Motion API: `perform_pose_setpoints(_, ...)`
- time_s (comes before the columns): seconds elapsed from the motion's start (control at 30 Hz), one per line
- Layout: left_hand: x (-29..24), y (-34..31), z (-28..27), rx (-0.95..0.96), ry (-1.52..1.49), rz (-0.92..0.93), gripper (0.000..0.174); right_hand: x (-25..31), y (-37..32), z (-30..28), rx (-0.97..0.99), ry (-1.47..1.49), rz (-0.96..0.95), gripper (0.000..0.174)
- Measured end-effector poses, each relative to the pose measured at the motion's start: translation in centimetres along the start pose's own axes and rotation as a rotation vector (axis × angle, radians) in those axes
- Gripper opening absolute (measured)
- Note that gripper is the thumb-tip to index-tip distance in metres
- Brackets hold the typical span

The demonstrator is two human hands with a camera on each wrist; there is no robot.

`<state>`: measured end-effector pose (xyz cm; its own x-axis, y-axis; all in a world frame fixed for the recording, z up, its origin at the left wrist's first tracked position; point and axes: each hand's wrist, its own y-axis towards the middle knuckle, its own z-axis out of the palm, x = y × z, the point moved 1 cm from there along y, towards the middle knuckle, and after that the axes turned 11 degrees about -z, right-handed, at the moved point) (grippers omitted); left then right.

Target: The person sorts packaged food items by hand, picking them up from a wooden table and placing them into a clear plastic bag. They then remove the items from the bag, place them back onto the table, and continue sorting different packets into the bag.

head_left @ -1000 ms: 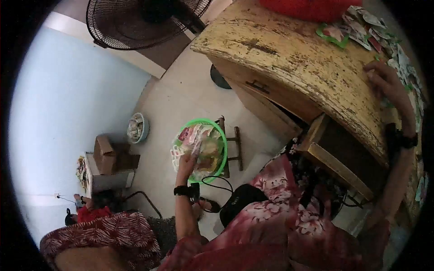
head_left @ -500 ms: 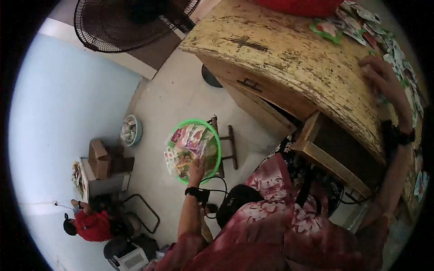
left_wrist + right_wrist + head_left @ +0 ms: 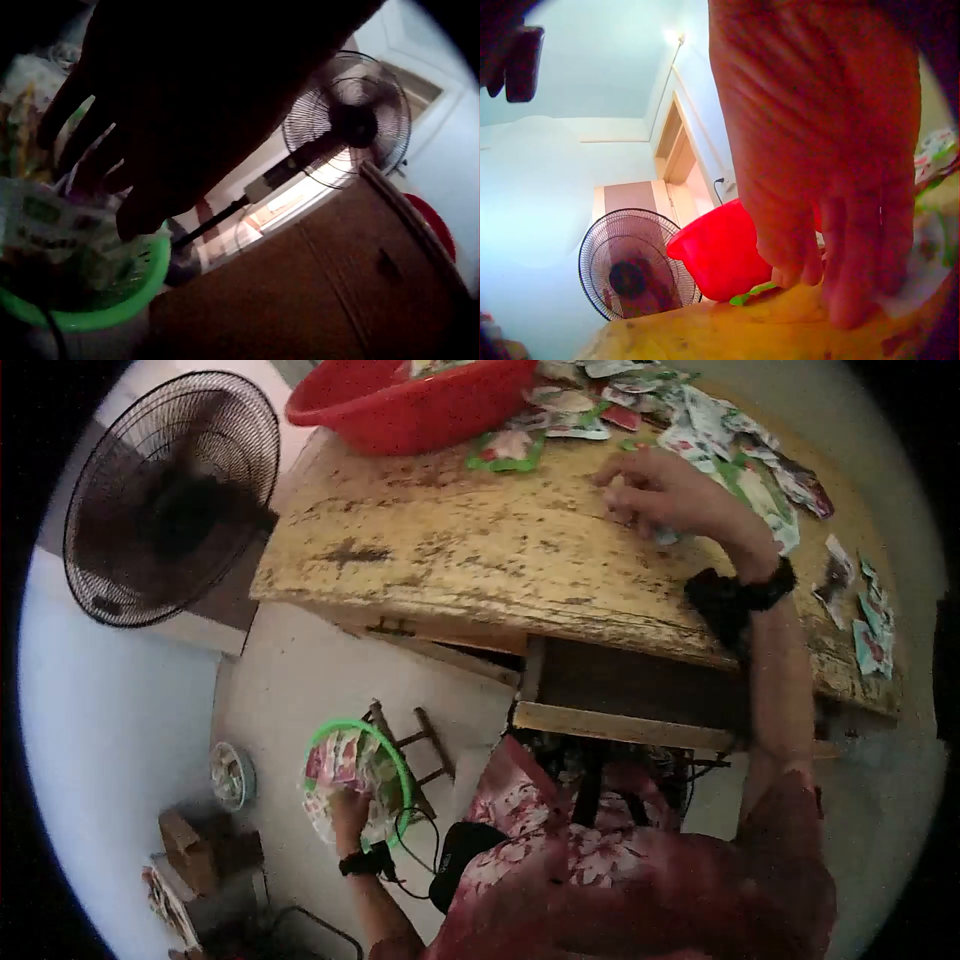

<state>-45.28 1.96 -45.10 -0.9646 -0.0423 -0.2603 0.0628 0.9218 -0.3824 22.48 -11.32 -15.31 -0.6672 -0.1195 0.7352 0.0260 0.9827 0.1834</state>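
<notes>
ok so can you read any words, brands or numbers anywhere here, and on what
No text can be read in any view.
packets on the table: printed, but too small and blurred to read.
packets in the green basket: printed, but blurred and unreadable.
red basin and fan: no marking visible.

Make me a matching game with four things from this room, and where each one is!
Things:
1. red round plastic basin
2. green-rimmed round basket
3. black standing fan
4. wooden drawer

Places:
A. beside the table's end, next to the pale wall
B. pulled open under the table top
C. on the far part of the worn yellow wooden table
D. low down near the floor, with the left hand reaching into it

Right pairs: 1-C, 2-D, 3-A, 4-B
</notes>
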Motion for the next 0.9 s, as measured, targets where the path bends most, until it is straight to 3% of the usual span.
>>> perform_pose_setpoints(0.03, -2.8, -1.0, -2.1, 0.034, -0.069, -0.027, 0.053, 2.1, -0.2, -0.2, 0.02, -0.061, 0.121, 0.037)
perform_pose_setpoints(0.07, -5.8, -2.0, -3.9, 0.069, -0.273, -0.061, 0.052, 2.6, -0.3, -0.3, 0.002, -0.063, 0.052, 0.033)
perform_pose_setpoints(0.13, -8.5, -1.3, -4.9, 0.056, -0.567, 0.197, 0.047, 3.1, -0.4, -0.5, -0.024, -0.062, -0.1, 0.025)
perform_pose_setpoints(0.17, -12.4, -3.0, -6.8, 0.027, -0.487, 0.301, 0.042, 3.8, -0.4, -0.6, -0.065, -0.068, -0.133, 0.025)
perform_pose_setpoints(0.2, -15.9, -4.5, -7.8, 0.066, -0.714, 0.256, 0.039, 4.4, -0.4, -0.7, -0.107, -0.071, -0.169, 0.025)
perform_pose_setpoints(0.37, -29.6, -11.3, -13.4, 0.086, -0.613, 0.56, 0.036, 9.8, -2.2, -1.8, -0.278, 0.003, -0.299, 0.022)
perform_pose_setpoints(0.53, -35.0, -13.3, -13.2, 0.068, -0.586, 0.9, 0.039, 12.5, -7.5, -3.5, -0.504, -0.129, -0.252, 0.021)
perform_pose_setpoints(0.63, -36.9, -15.3, -12.4, 0.13, -0.615, 0.954, 0.039, 13.1, -12.7, -2.9, -0.639, -0.08, -0.111, 0.023)
perform_pose_setpoints(0.73, -38.9, -17.0, -11.9, 0.14, -0.459, 1.163, 0.039, 12.1, -18.2, -0.7, -0.784, -0.023, 0.087, 0.022)
perform_pose_setpoints(0.87, -40.8, -18.4, -10.4, 0.212, -0.388, 1.281, 0.039, 11.1, -23.9, 3.8, -0.791, 0.015, 0.327, 0.02)
perform_pose_setpoints(0.9, -41.1, -18.8, -10.3, 0.155, -0.364, 1.324, 0.039, 10.4, -24.7, 5.2, -0.742, -0.129, 0.243, 0.021)
